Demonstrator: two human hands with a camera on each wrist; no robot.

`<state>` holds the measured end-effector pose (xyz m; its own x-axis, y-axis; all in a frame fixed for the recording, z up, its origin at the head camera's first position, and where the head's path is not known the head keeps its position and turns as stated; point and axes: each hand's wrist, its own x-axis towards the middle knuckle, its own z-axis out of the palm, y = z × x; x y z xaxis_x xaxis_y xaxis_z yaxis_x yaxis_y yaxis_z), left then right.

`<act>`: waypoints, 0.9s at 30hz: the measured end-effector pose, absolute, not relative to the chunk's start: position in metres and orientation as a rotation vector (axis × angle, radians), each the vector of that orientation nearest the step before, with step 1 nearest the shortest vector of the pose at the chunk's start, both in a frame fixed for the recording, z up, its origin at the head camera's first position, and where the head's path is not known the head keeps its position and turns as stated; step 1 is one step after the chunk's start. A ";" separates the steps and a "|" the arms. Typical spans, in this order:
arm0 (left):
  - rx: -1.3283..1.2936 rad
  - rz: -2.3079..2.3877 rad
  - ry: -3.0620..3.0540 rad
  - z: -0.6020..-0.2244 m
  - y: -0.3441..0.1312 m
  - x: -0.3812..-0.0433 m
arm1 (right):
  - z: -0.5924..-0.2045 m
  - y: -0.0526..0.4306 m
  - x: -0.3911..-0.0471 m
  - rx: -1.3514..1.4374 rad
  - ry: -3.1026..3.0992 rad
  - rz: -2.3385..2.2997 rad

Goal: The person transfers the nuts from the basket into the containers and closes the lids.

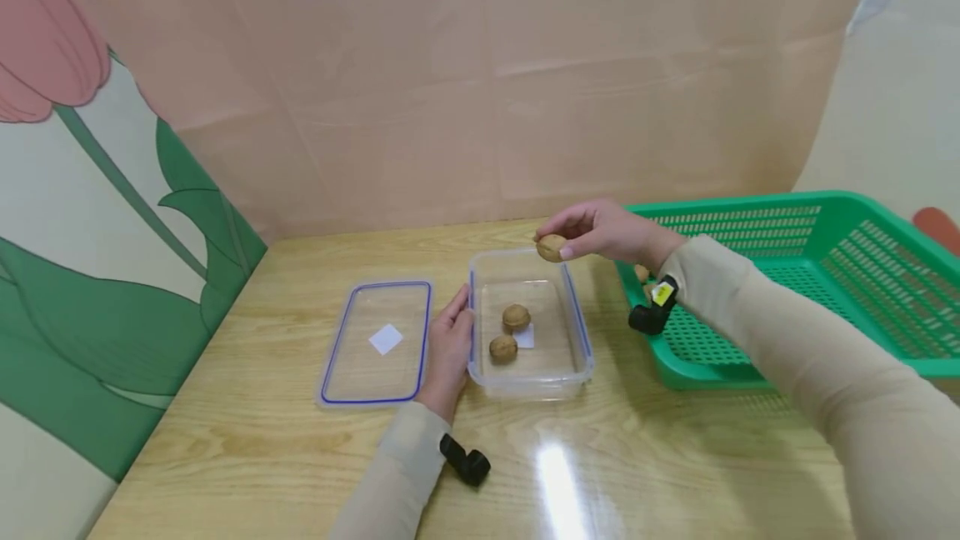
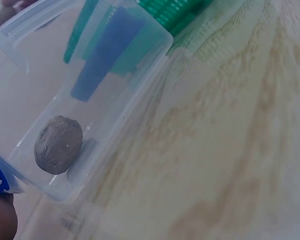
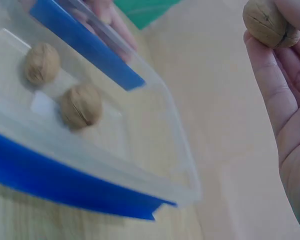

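My right hand (image 1: 607, 232) pinches a walnut (image 1: 551, 247) between thumb and fingers, above the far right corner of a clear plastic container (image 1: 581, 332). The right wrist view shows this held walnut (image 3: 267, 22) close up, higher than the rim. Inside the container, two more walnuts, one farther back (image 1: 515, 317) and one nearer (image 1: 503, 348), lie on the bottom by a white paper square (image 1: 525, 337). Against the container's left wall rests my left hand (image 1: 447, 348), its fingers extended along the side. Part of that hand is hidden in the left wrist view.
Left of the container, a clear lid with a blue seal (image 1: 386, 340) lies flat on the wooden table (image 1: 300, 473). A green slotted basket (image 1: 817, 273) stands at the right, with some walnuts (image 1: 643, 273) near its left wall, partly behind my right wrist.
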<state>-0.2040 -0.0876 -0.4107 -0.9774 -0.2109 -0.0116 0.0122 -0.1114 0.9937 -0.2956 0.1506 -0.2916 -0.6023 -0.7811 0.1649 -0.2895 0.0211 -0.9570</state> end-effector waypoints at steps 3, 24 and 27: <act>0.209 -2.238 -1.969 -0.411 -0.088 -0.205 | -0.293 0.138 -0.295 -1.096 1.909 -1.556; 0.202 -2.208 -1.951 -0.414 -0.086 -0.207 | -0.317 0.082 -0.296 -0.873 2.135 -1.234; 0.205 -2.207 -1.962 -0.414 -0.086 -0.207 | -0.320 0.077 -0.296 -0.837 2.162 -1.204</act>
